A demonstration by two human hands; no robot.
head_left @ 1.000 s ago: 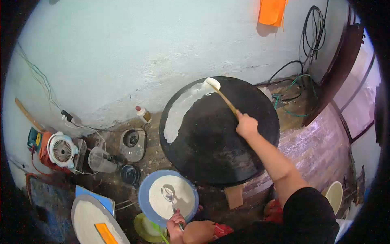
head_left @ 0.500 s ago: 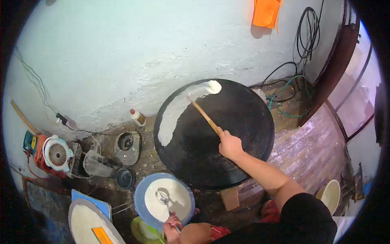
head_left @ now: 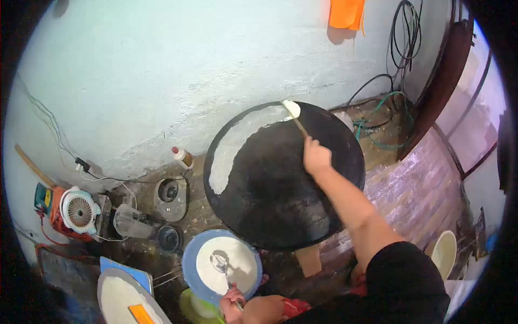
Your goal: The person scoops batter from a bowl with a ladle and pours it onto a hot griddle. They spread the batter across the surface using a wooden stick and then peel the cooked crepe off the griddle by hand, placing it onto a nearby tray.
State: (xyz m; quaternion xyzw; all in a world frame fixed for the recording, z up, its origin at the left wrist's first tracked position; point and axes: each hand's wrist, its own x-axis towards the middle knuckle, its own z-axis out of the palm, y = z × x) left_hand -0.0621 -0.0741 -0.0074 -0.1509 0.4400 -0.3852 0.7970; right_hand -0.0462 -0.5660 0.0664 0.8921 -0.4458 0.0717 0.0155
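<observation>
Mostly black, white-streaked round griddle point(head_left: 286, 194)

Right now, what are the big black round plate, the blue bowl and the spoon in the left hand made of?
Black round plate: probably metal, maybe iron; its surface is dark, mostly dull and scuffed.
Blue bowl: likely plastic, with a smooth, evenly coloured rim.
Spoon in the left hand: looks like polished metal, because it's silvery with bright glints.
</observation>
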